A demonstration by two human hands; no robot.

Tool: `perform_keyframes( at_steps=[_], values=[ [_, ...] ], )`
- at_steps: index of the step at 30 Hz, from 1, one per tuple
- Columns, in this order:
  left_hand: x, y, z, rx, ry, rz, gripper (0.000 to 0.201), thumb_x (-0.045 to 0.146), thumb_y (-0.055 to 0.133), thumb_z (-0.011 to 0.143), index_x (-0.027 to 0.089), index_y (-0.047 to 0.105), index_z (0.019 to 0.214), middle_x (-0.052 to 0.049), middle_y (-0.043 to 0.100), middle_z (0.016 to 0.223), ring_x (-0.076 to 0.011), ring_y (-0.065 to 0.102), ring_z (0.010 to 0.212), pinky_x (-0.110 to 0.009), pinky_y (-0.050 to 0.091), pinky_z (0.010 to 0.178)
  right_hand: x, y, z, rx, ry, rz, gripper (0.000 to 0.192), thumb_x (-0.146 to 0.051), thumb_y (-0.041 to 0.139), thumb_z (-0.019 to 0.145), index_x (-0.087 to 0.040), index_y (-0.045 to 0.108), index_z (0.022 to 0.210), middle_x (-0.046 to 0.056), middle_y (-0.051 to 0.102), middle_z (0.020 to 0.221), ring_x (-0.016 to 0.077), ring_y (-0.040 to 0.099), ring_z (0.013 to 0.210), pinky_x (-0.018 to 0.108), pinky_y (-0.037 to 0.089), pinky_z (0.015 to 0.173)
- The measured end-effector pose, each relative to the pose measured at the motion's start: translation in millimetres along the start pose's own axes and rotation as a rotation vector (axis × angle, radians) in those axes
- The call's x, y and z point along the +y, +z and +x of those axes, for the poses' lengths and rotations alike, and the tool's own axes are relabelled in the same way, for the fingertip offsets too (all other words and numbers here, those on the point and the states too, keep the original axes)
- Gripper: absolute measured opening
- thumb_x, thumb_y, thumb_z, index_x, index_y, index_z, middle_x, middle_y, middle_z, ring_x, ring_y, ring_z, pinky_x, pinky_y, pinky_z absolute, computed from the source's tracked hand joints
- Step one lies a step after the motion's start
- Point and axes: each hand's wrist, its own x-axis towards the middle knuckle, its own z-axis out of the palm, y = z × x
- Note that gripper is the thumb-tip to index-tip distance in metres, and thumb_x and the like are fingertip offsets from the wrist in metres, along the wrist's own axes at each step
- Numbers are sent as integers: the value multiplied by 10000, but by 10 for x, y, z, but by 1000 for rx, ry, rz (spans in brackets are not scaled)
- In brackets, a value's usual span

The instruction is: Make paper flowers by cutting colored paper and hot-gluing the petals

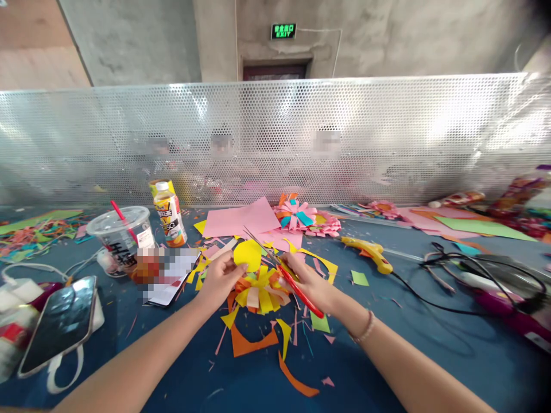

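My left hand (219,278) pinches a yellow paper piece (247,255) just above a fringed yellow, orange and pink paper flower (260,292) on the blue table. My right hand (307,281) grips red-handled scissors (297,289), whose open blades point up and left toward the yellow piece. Paper scraps in orange, yellow and pink (253,343) lie around and below the flower.
Pink paper sheets (241,221) and finished paper flowers (297,215) lie behind. A yellow glue gun (370,252) with black cable is to the right, a plastic cup (120,232), a bottle (170,215) and a phone (60,324) to the left. A perforated metal screen (275,137) bounds the table.
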Motion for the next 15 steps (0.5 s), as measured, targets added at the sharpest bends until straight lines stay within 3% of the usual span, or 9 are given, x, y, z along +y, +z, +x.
perform_keyframes(
  at_steps=[9,15],
  values=[
    [-22,-35,7,-32,17,64,230,348,574,737,136,570,827,-34,626,723,-154,590,696,-241,457,626,3,-6,5,15,19,-18,295,-464,434,826,-202,425,961,32,539,922,151,483,805,271,399,699],
    [-19,-52,23,48,57,130,216,362,547,750,149,557,780,-12,583,692,-135,558,650,-223,431,594,80,28,50,53,0,-49,252,-451,457,812,-201,433,840,-7,506,774,120,437,673,246,373,605]
  ],
)
